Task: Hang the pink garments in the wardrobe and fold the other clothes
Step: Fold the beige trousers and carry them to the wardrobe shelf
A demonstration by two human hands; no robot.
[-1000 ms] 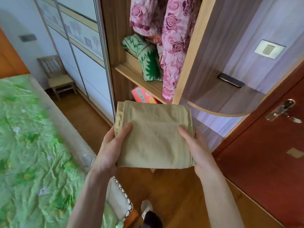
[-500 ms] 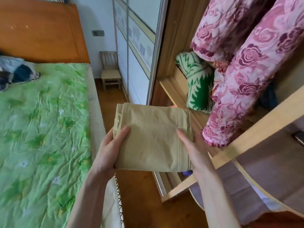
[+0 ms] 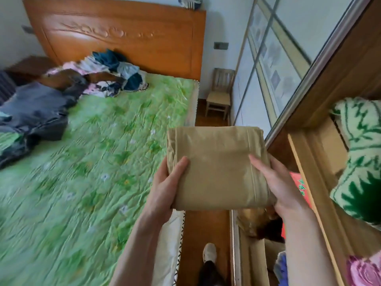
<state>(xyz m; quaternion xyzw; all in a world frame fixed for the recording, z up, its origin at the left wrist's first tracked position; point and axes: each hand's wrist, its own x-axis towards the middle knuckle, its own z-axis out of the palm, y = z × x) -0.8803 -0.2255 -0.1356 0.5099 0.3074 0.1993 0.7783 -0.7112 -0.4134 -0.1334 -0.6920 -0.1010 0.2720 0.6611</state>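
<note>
While both hands held folded tan garment (image 3: pixel 218 168) level over gap between bed and wardrobe, I noted left hand (image 3: pixel 167 188) gripping its left edge, thumb on top, right hand (image 3: pixel 278 182) gripping right edge likewise. Green quilted bedspread (image 3: pixel 92 172) covered bed, heap of unfolded clothes (image 3: pixel 61 93) near wooden headboard (image 3: pixel 123 36). Small wooden chair (image 3: pixel 219 96) beside sliding wardrobe door (image 3: pixel 272 58). Green-white blanket (image 3: pixel 360 162) on wardrobe shelf.

- No text, label, brand or number can be read anywhere in the view
- The red packet (image 3: pixel 301 187) on the wardrobe shelf carries green marks, too blurred and too hidden to make out
</note>
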